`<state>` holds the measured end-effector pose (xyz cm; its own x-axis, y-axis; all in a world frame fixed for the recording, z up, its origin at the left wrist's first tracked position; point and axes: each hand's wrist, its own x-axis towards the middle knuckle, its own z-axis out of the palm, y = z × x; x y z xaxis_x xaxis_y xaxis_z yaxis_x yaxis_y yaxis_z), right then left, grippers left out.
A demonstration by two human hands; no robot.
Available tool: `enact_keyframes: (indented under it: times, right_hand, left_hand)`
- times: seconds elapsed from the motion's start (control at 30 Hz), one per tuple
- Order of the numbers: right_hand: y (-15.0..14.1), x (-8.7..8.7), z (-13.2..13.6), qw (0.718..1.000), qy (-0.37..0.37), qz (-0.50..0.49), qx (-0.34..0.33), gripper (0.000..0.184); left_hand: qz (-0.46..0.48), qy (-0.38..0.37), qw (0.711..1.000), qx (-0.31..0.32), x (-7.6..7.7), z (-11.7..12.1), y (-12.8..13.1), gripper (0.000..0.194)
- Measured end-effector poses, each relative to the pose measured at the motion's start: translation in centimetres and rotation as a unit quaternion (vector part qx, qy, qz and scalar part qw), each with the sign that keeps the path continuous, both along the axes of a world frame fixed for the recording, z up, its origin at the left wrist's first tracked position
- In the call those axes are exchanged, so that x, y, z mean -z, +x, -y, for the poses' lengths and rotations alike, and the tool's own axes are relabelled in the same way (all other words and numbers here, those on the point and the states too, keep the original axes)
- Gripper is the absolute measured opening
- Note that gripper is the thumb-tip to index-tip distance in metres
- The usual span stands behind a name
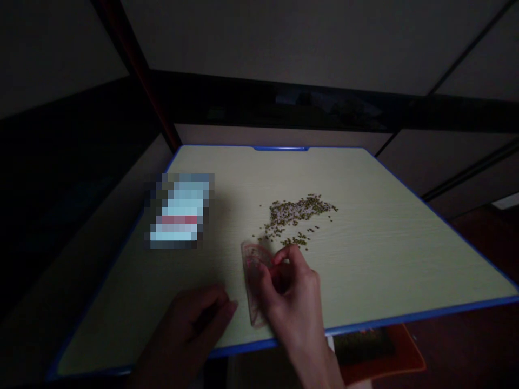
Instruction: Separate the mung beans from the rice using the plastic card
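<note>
A clear plastic protractor (250, 286) with reddish markings is at the near middle of the table, its straight edge facing left. My right hand (294, 294) is closed on its curved side, thumb over the plastic and index finger bent; the other fingers are curled under. To the left, my left hand (194, 319) hovers low over or rests on the table with its fingers curled in and thumb near the index finger. It is in shadow, and nothing shows in it. Just beyond the protractor lies a loose pile of small green beans (300, 210) mixed with pale grains.
A blurred-out lit screen (180, 208) stands at the table's left side. The pale wood-grain table (385, 232) has a blue rim. Below its near right edge is an orange-edged thing (411, 356). Dark panels (304, 43) rise behind.
</note>
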<state>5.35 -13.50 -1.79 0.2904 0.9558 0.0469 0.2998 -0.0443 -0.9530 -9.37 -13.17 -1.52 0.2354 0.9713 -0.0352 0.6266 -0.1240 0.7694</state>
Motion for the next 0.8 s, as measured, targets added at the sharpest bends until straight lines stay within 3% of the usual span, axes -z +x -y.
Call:
enact_keyframes:
  times: [0.27,0.5,0.8]
  right_hand:
    - [0.1,-0.3,-0.1,0.999,0.000,0.050,0.021,0.020]
    - [0.5,-0.6,0.2,0.997,-0.009,0.067,0.034,0.018]
    - [1.2,-0.3,0.5,0.997,-0.033,0.060,0.034,0.017]
  left_hand:
    - [-0.014,-0.005,1.000,-0.010,-0.8,0.1,0.2,0.036]
    - [0.003,-0.015,1.000,0.011,-0.3,0.0,0.0,0.037]
    - [-0.003,-0.041,0.998,-0.037,-1.1,0.2,0.5,0.036]
